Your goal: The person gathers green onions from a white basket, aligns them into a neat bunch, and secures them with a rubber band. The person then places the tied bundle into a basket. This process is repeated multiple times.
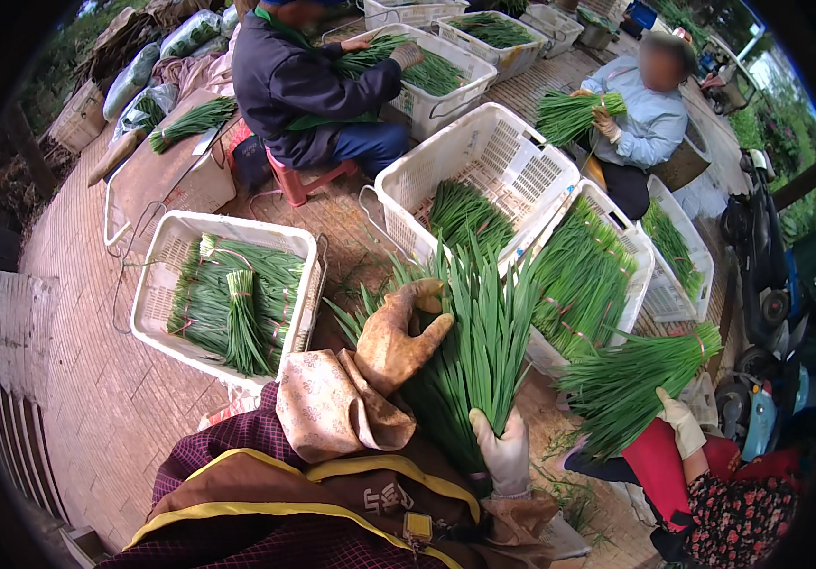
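Note:
A loose bunch of green garlic chives (483, 327) fans upward in front of my lap, and my right hand (504, 448), in a pale glove, grips it low down. My left hand (404, 334) wears a stained tan glove. Its thumb and forefinger stand apart beside the leaves, with nothing seen between them. More leaves spread behind my left wrist and are partly hidden by it. Left of my hands is a white plastic crate (148, 302) of tied chive bundles. One bundle (241, 313) lies on top of the others.
Ahead is a white crate (397, 188) with chives at its bottom; a fuller crate (643, 277) adjoins it. At right, a co-worker's gloved hand (680, 423) is beside a chive bundle (646, 380). Two other people sit farther back, handling chives. Wire handles (122, 284) project from the left crate.

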Action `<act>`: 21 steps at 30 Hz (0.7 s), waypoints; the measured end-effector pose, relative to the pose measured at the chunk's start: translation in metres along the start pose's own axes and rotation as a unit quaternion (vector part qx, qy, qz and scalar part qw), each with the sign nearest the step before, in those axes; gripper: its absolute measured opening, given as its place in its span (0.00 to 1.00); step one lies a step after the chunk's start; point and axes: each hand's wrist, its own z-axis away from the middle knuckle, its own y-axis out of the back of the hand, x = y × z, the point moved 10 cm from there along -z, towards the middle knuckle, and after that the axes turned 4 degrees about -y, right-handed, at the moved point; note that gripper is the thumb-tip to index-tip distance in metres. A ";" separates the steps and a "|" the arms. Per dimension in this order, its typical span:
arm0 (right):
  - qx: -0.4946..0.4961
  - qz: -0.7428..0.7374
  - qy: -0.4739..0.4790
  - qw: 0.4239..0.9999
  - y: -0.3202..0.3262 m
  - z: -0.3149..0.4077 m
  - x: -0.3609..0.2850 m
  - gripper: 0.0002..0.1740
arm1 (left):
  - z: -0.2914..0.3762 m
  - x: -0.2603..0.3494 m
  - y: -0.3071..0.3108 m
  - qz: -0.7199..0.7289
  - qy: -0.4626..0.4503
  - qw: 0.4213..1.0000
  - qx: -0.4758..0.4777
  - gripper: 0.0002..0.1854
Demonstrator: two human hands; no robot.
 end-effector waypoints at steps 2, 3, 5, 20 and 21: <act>0.004 0.011 0.032 0.999 -0.001 -0.001 -0.003 0.13 | 0.002 -0.006 -0.003 0.031 0.023 0.999 -0.015 0.25; 0.009 0.003 0.037 0.999 -0.001 0.001 -0.005 0.13 | 0.001 -0.011 -0.007 0.041 0.033 0.998 -0.022 0.24; 0.017 -0.011 0.045 0.999 0.001 0.006 -0.013 0.13 | 0.000 -0.015 -0.016 0.097 0.058 0.993 -0.034 0.23; 0.002 -0.015 0.046 0.999 0.003 0.003 -0.015 0.13 | 0.005 -0.028 -0.021 0.215 0.095 0.972 -0.017 0.07; 0.001 -0.017 0.048 0.999 0.004 0.002 -0.017 0.13 | 0.006 -0.024 -0.022 0.205 0.093 0.974 -0.026 0.07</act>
